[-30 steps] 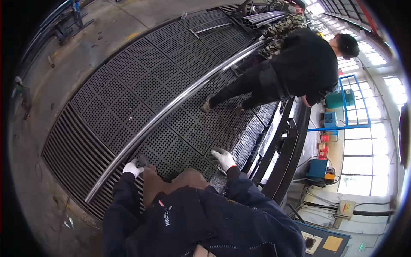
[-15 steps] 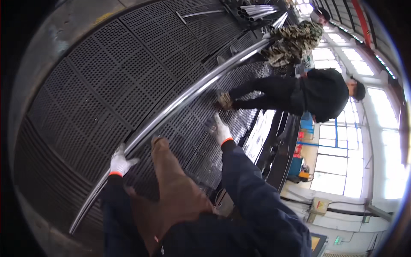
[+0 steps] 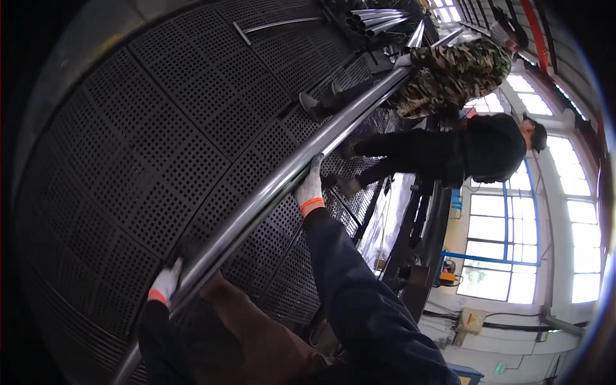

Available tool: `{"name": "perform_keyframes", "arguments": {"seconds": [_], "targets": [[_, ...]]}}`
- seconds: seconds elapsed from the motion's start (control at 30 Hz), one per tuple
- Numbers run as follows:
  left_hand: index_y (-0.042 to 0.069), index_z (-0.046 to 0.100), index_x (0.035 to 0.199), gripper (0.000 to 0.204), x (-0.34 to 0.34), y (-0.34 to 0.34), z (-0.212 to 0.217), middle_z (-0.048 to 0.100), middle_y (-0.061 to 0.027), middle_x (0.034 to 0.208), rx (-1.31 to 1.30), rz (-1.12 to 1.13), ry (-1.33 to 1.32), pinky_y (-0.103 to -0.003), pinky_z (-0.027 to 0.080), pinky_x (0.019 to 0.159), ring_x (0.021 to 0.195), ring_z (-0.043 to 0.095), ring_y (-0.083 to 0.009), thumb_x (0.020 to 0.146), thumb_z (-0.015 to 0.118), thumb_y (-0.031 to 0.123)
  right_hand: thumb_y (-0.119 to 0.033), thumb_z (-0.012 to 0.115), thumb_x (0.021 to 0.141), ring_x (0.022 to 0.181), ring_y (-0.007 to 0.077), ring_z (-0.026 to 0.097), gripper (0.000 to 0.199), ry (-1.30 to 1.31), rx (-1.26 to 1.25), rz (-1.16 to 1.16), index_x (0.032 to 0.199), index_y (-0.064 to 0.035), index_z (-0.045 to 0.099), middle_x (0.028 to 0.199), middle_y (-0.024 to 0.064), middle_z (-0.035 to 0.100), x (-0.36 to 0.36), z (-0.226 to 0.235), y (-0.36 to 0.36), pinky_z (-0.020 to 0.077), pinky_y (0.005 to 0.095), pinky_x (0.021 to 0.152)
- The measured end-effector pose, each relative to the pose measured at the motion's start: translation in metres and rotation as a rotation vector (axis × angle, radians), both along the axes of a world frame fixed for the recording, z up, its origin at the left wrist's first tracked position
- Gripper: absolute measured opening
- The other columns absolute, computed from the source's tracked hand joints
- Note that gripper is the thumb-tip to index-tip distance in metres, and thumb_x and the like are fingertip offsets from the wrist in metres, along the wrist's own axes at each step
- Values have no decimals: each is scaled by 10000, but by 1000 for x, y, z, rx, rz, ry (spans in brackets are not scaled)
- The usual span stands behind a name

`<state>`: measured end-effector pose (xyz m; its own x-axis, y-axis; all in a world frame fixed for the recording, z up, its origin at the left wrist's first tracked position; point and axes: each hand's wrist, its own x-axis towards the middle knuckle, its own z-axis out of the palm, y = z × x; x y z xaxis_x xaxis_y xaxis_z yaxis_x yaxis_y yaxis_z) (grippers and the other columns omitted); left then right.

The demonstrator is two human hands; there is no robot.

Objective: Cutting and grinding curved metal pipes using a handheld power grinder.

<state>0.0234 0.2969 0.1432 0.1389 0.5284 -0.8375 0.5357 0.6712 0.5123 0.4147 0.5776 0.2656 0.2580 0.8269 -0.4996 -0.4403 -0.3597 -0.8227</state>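
A long, shiny metal pipe [image 3: 244, 219] runs slantwise from the lower left to the upper right. My left hand [image 3: 168, 281], in a pale glove with an orange cuff, grips its near part from the left side; some of its fingers are hidden. Farther along, my right hand [image 3: 311, 185], gloved the same way, presses its palm and fingers against the right side of the pipe. At the far end, a co-worker in a camouflage jacket [image 3: 462, 74] has a gloved hand [image 3: 403, 61] on the pipe.
Black perforated mats [image 3: 128, 173] cover the floor. Another person in black [image 3: 497, 147] stands at the right, beside a dark machine bed [image 3: 427, 237]. A bundle of metal tubes [image 3: 378, 19] lies at the far end, and a thin T-shaped bar [image 3: 282, 24] rests on the floor.
My right hand has gone from free and apart to a hold on the pipe. My left hand has shifted down the picture. The camouflage-jacketed co-worker appears farther right.
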Motion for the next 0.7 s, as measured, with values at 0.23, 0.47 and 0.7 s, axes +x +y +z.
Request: {"name": "perform_keyframes", "arguments": {"seconds": [0.23,0.47,0.7], "targets": [[-19,449,1510,858,-65,-93,108,410,-258,1576,-94,45,128,-374,255,1233,1497,347,-377,1009,380,674,-619,585,983,1286,268,527,707,151,-92,8,1474,-120,486,1408,81,559,-55,83,-45,438,431,1118],[11,576,1421,798,-16,41,341,572,-229,1447,-87,-14,-37,-372,331,1176,1373,519,-334,1034,316,659,-503,514,1051,1433,304,395,714,239,-150,239,1546,-8,373,1572,156,415,-127,231,-139,312,411,1225],[73,602,1426,861,-10,19,429,559,-181,1482,-139,288,-352,-394,324,1187,1387,506,-297,996,301,756,-408,531,1003,1421,479,407,675,2747,-565,-1502,1498,38,425,1525,334,410,-105,281,-152,218,680,1199]]}}
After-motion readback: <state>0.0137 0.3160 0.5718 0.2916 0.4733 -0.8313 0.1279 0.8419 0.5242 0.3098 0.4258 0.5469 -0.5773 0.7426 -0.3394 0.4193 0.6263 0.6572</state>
